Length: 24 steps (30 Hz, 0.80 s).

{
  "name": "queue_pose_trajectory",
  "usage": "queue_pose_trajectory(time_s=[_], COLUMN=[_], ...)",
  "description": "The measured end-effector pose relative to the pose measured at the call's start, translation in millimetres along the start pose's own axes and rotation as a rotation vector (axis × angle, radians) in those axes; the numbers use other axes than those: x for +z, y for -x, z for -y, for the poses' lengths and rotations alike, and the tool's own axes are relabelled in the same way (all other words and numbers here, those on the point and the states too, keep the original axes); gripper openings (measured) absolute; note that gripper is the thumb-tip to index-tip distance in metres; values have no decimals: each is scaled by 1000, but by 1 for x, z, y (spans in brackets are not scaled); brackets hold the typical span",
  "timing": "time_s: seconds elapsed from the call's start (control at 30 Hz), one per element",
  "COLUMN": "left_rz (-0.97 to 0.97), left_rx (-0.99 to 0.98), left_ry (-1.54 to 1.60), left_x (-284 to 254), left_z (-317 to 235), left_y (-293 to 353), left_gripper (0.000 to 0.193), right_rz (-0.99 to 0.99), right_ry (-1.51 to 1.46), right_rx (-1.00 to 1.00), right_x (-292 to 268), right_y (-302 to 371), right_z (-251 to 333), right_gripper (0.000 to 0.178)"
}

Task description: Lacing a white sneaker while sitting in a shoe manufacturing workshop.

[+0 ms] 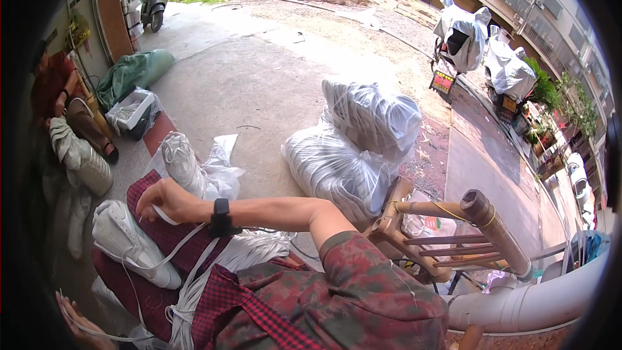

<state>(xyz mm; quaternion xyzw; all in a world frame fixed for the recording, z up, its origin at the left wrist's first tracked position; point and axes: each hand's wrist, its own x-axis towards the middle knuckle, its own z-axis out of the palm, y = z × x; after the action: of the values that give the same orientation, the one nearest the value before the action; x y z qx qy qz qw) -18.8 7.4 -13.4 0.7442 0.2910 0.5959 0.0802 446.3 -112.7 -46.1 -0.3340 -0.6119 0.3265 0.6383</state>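
A white sneaker (136, 246) lies on my lap, over dark red checked cloth (120, 279). A white shoelace passes through its upper part. My right hand (170, 202) is raised just beyond the shoe, its fingers pinched on the flat white lace. Down at the lower left, near the rim, my left hand (81, 324) has the lace running across its fingers, partly cut off by the dark edge. A thick bundle of loose white laces (194, 298), gathered by a knot, hangs across my lap beside the shoe.
More white shoes (181, 162) with plastic stand ahead. Large clear bags (343, 162) are stacked farther out. A bamboo chair (453, 227) stands at right. On the left sits another person (58, 91) holding white shoes. Covered scooters (460, 35) stand at far right.
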Motion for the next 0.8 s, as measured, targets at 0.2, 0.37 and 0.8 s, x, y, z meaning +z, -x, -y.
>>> queue_pose_trajectory(time_s=[0.2,0.37,0.8], left_rz=[59,30,77], left_rx=[-256,-539,-638], left_ry=[94,88,242], left_x=[81,106,133], left_z=[10,-44,-116], left_y=[13,28,43], left_gripper=[39,34,16], right_rz=[63,103,189], right_ry=[15,-116,134], right_rx=[-44,41,233], right_x=[18,33,47], right_y=[-28,-50,-24], right_z=[-6,-25,6], right_gripper=[9,12,13])
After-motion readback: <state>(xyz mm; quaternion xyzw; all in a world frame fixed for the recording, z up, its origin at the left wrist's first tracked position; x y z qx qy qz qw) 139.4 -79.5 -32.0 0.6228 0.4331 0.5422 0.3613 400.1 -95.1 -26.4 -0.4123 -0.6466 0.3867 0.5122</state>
